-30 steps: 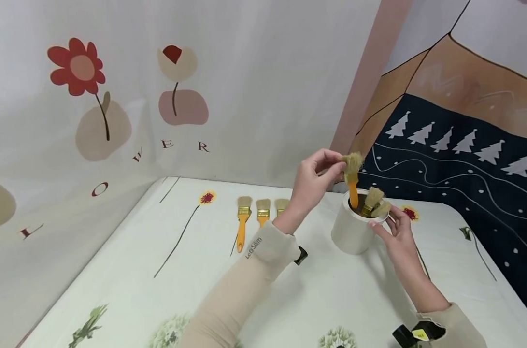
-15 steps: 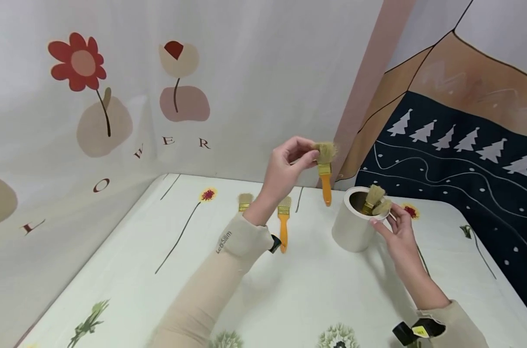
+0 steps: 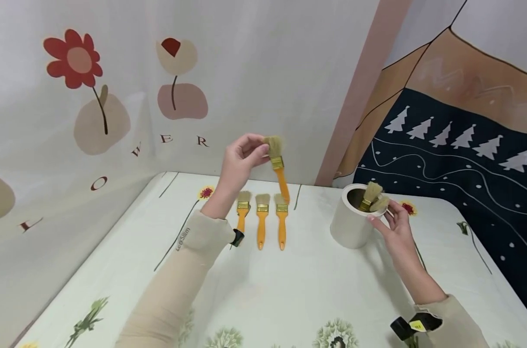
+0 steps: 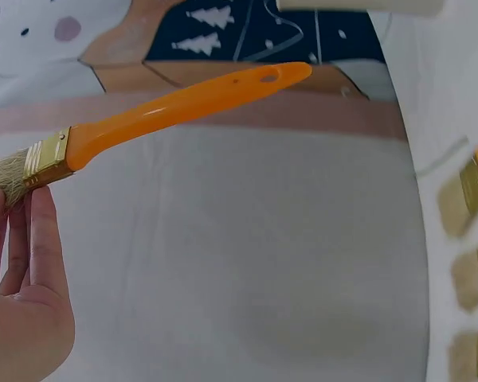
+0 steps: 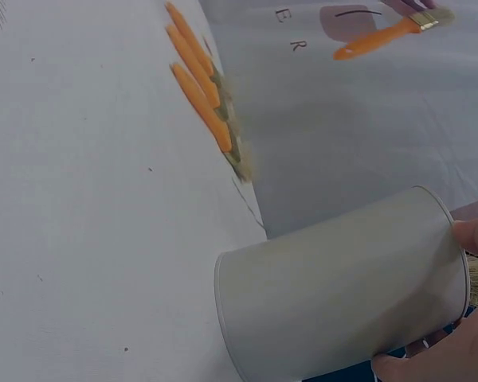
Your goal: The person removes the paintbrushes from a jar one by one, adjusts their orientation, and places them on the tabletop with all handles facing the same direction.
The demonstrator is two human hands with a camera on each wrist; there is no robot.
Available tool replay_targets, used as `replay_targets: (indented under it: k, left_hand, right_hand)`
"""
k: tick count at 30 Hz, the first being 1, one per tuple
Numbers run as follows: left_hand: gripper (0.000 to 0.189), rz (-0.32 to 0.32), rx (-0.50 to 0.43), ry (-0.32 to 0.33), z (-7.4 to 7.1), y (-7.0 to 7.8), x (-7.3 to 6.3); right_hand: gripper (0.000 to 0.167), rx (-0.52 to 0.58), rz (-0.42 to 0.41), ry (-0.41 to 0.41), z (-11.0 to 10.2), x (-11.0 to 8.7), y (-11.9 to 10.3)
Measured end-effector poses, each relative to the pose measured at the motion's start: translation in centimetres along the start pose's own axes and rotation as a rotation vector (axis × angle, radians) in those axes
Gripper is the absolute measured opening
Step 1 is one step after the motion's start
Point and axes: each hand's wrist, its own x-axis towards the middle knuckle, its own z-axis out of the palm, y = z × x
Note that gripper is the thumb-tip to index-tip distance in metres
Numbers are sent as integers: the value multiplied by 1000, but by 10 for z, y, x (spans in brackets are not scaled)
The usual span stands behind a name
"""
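One brush (image 3: 275, 162) hangs bristles up, left of the can (image 3: 348, 229) and higher than its rim; the left hand (image 3: 240, 158) pinches it by the bristles between thumb and fingers. Over the last second it has come out of the can and travelled left, which leaves two brushes (image 3: 370, 195) visible inside, slanting over the can's right side; I judge this one past lifting and in mid-carry. The right hand (image 3: 398, 232) still grips the can's rim at its right. Left of the can, three brushes (image 3: 262, 221) lie side by side on the table (image 3: 315, 285), bristles toward the wall. Farther left, the sleeve (image 3: 159, 290) reads something like "LetsSlim", and the wall (image 3: 254, 82) behind bears the letters L, O, W, E, R. Right of the can and nearer the person, a yellow tag (image 3: 417, 326) on the wrist gear carries print too small to read.
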Motion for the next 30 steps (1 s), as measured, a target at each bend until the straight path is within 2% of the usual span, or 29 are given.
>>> replay_targets:
  k: [7,15,22,30]
  left_hand:
    - [10,-55,66,75,-36,-10,-2]
    - [14,-144,140,148,-72,-30,-8]
    - [21,-239,208,191,-94,-48,-12]
    - [33,-362,278,230,-111,-71,-20]
  right_hand:
    - [81,1,-1,-10,-1,1,-1]
    - [80,11,1,-1,-1,1,-1]
    - [79,16,-4,8,0,1,0]
    - [79,21,-8,5,0,2,0]
